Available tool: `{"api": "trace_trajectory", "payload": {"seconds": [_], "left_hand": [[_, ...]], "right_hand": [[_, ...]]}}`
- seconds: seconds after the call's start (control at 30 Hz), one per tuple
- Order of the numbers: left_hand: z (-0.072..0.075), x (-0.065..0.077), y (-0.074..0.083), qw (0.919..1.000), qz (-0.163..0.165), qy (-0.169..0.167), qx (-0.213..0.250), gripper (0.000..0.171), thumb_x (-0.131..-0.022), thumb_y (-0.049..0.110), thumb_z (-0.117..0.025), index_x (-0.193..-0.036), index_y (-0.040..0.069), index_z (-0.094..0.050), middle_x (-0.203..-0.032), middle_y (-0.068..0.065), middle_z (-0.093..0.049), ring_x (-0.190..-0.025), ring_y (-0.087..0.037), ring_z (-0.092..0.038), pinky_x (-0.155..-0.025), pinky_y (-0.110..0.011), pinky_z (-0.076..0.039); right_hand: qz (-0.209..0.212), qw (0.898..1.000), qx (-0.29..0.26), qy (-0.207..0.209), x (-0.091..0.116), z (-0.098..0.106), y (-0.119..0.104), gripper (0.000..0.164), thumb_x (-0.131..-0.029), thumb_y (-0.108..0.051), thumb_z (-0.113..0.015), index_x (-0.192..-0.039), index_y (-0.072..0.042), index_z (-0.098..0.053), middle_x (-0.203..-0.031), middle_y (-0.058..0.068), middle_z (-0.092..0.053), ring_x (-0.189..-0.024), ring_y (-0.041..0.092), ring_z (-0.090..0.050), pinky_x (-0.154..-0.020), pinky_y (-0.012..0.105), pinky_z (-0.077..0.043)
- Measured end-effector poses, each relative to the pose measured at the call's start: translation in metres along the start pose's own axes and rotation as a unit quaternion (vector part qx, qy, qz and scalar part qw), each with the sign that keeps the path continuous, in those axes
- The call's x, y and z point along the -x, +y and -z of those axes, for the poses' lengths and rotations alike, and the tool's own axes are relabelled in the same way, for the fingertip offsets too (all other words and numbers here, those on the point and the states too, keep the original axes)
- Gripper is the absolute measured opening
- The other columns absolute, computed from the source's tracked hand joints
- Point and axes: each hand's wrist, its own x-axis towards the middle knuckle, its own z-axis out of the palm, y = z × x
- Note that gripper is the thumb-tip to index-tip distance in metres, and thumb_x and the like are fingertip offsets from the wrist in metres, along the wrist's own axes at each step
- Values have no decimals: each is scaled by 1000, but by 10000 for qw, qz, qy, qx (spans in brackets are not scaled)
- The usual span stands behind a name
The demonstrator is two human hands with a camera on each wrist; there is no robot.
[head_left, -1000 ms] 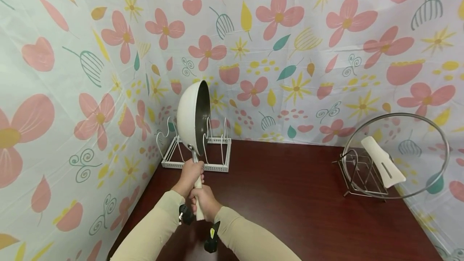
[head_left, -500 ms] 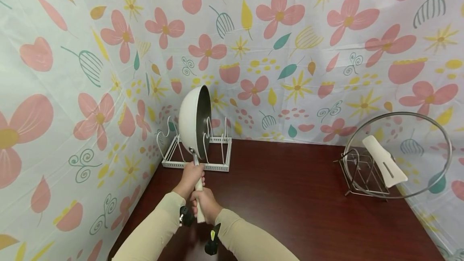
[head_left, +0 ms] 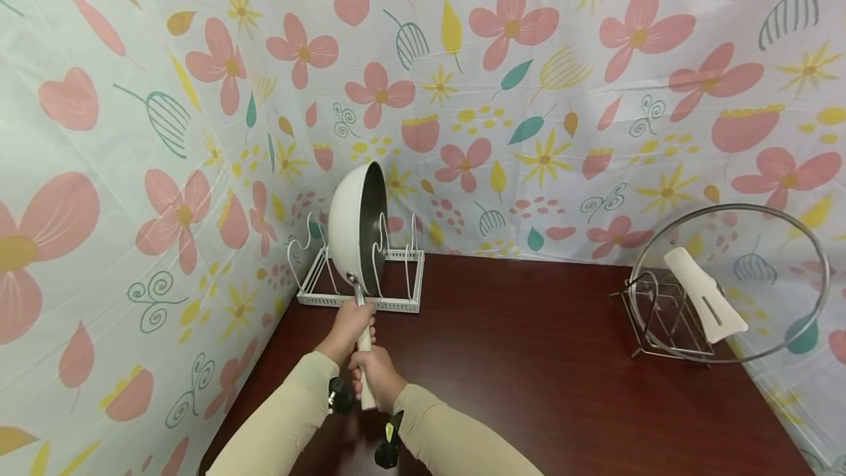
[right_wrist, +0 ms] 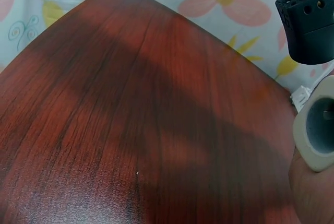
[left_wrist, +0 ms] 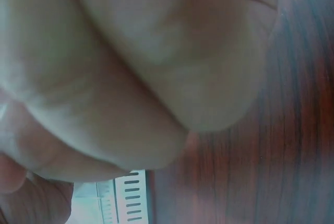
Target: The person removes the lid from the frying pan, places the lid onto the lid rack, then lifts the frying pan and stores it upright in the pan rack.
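A white wok (head_left: 345,222) with a dark inside stands on its side, tilted edge-up, between the wire dividers of a white pan rack (head_left: 399,305) in the head view. My left hand (head_left: 349,329) grips its pale handle (head_left: 365,344) close to the bowl. Lower down, my right hand (head_left: 381,373) holds the same handle near its end. Curled fingers (left_wrist: 130,93) fill much of the left wrist view, with the slotted rack edge (left_wrist: 132,198) below them. The hollow handle end pokes out at the right of the right wrist view.
On the right of the dark red wooden table (head_left: 515,329), a glass lid (head_left: 822,270) with a pale handle leans upright in a small dark wire rack (head_left: 644,314). Flowered cloth (head_left: 555,94) hangs behind and along the left side. Black cameras (head_left: 386,446) sit on both wrists.
The wok has come down a little between the rack's dividers, its rim now lower. Both hands have dropped slightly with the handle and keep their grip.
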Motion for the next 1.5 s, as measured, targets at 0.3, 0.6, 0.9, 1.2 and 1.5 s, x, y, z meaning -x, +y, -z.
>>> {"api": "trace_trajectory", "payload": {"seconds": [0.3,0.6,0.9,1.2,1.5], "left_hand": [[-1,-1,-4,9999,147,-87,11,9,-92,9,-48,-83,8,-46,-57,0,-45,-43,-13,-48,-44,-29,-48],[0,-4,-10,9997,192,-166,16,8,-90,8,-48,-83,8,-46,-56,1,-45,-44,-13,-50,-43,-29,-48],[0,-5,-13,9995,238,-229,11,7,-90,9,-47,-83,7,-47,-57,0,-46,-44,-14,-50,-44,-30,-49],[-1,-8,-16,9992,267,-287,56,9,-90,8,-47,-82,8,-46,-56,0,-45,-44,-13,-49,-44,-29,-48],[2,-11,-13,9976,544,-433,7,7,-94,8,-45,-87,5,-45,-58,-1,-45,-46,-14,-50,-46,-30,-50]], "right_hand": [[-51,10000,-44,-4,-1,2,5,8,-71,-8,-56,-73,-12,-49,-52,-3,-45,-38,11,-41,-37,28,-38],[-148,9999,-24,31,0,2,6,8,-73,-9,-56,-75,-12,-49,-53,-3,-45,-38,10,-41,-37,28,-37],[-139,9999,-20,79,0,6,11,10,-75,-8,-56,-79,-12,-49,-54,-4,-44,-38,10,-40,-36,28,-37],[-210,9997,-84,107,-2,6,13,14,-75,-9,-57,-86,-11,-49,-55,-4,-45,-39,10,-41,-37,28,-38],[-384,9992,-32,75,-8,11,15,12,-73,-10,-58,-83,-10,-51,-55,-4,-45,-39,9,-42,-37,27,-38]]}}
